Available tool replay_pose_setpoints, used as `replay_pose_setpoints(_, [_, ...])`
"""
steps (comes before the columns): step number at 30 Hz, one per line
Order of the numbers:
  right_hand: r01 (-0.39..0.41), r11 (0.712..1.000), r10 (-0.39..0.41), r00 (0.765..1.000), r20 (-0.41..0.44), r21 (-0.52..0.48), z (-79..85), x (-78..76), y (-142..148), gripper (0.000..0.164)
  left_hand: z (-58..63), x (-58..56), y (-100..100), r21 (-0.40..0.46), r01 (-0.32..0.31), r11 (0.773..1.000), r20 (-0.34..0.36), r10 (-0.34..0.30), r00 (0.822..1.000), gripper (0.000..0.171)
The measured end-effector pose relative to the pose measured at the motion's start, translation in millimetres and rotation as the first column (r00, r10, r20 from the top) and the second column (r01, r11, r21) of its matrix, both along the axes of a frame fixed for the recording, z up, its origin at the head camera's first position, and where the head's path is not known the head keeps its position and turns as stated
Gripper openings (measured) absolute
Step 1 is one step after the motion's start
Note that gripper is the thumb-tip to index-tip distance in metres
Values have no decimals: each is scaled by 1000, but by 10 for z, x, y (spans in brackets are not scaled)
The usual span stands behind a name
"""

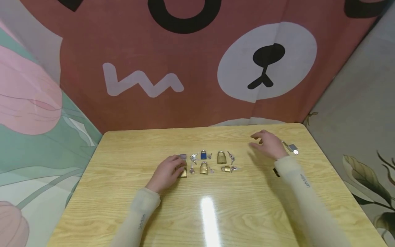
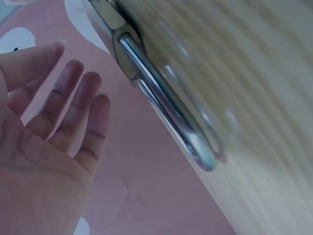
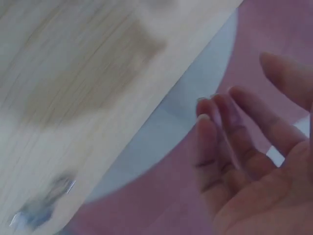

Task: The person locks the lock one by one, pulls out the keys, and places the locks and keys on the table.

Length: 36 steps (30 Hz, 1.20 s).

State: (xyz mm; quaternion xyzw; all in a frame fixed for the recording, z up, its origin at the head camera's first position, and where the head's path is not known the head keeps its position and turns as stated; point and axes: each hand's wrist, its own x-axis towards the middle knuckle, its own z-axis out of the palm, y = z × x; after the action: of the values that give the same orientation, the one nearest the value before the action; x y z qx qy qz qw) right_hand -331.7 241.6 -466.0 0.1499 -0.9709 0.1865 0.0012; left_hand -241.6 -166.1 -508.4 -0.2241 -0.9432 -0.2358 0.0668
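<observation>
My left hand [image 1: 166,174] hovers at the left end of a group of padlocks, its fingers relaxed and partly covering a brass padlock [image 1: 183,173] and a greyish one [image 1: 183,156]. In the left wrist view, the loosely bent fingers [image 2: 93,122] grip nothing, and a steel shackle [image 2: 166,103] looms close to the camera. Above the right part of the table is my right hand [image 1: 267,144], fingers loosely spread and holding nothing. Just to its right lies a greyish padlock [image 1: 292,148], which shows blurred in the right wrist view.
Between the hands lie a blue padlock [image 1: 203,155], a large brass padlock [image 1: 221,158], another brass padlock [image 1: 204,168] and a small sideways one [image 1: 226,168]. Small keys [image 1: 193,157] lie beside them. The wooden table [image 1: 247,209] ends at a printed cloth [image 1: 191,113] behind.
</observation>
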Motion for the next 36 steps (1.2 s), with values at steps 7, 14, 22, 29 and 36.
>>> replay_pose_setpoints(7, [181, 982, -185, 979, 85, 55, -98, -32, 767, 54, -20, -26, 95, -17, 50, 999, -13, -50, 999, 18])
replay_pose_setpoints(14, [207, 974, -217, 971, 101, 96, -295, 26, 1077, 52, 13, -29, 227, 5, 137, 991, -41, -137, 990, 17])
replay_pose_setpoints(22, [219, 975, -221, 975, 36, 40, -356, 53, 1137, 30, 0, -19, 325, -11, 147, 989, -2, -147, 989, 21])
replay_pose_setpoints(29, [287, 957, -286, 958, -27, 46, -394, 67, 1192, 28, 13, -5, 350, -19, 157, 987, 3, -157, 988, 21])
replay_pose_setpoints(36, [273, 962, -271, 961, -52, 26, -347, 106, 1039, 30, 55, 24, 363, -8, 155, 988, 8, -155, 988, 23])
